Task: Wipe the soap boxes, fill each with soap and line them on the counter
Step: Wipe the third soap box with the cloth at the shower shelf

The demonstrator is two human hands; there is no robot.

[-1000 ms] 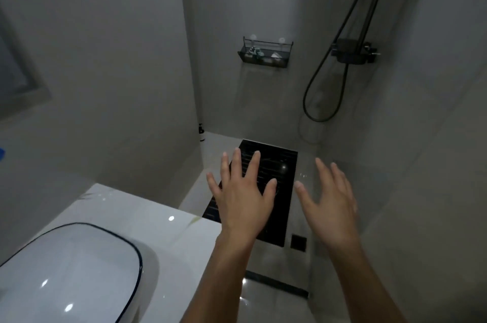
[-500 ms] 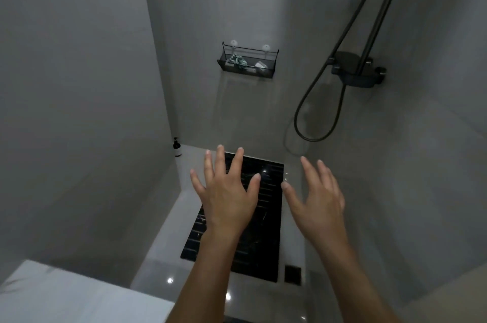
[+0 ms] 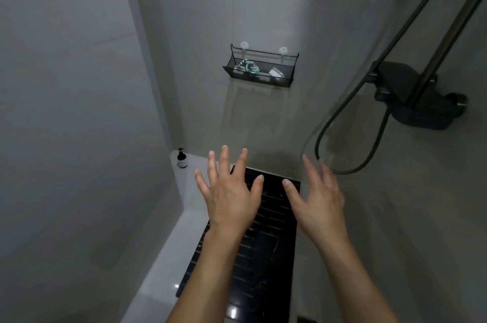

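My left hand [image 3: 232, 193] and my right hand [image 3: 316, 199] reach forward side by side over a shower floor, fingers spread, both holding nothing. On the far wall above them hangs a black wire basket [image 3: 290, 77]. Inside it lie a green-and-white bundle [image 3: 247, 66] on the left and a small pale box-like object [image 3: 276, 72] on the right; I cannot tell whether that is a soap box. Both hands are well below the basket and apart from it.
A black slatted floor panel [image 3: 266, 256] lies under my arms. A small dark pump bottle [image 3: 182, 158] stands in the far left corner on a pale ledge. At right are the black shower mixer [image 3: 413, 101] and its looping hose [image 3: 342, 117].
The view has swung right and forward into the shower; the toilet lid and the white surface have left the frame. The basket looks nearer. Both hands stay spread and empty.
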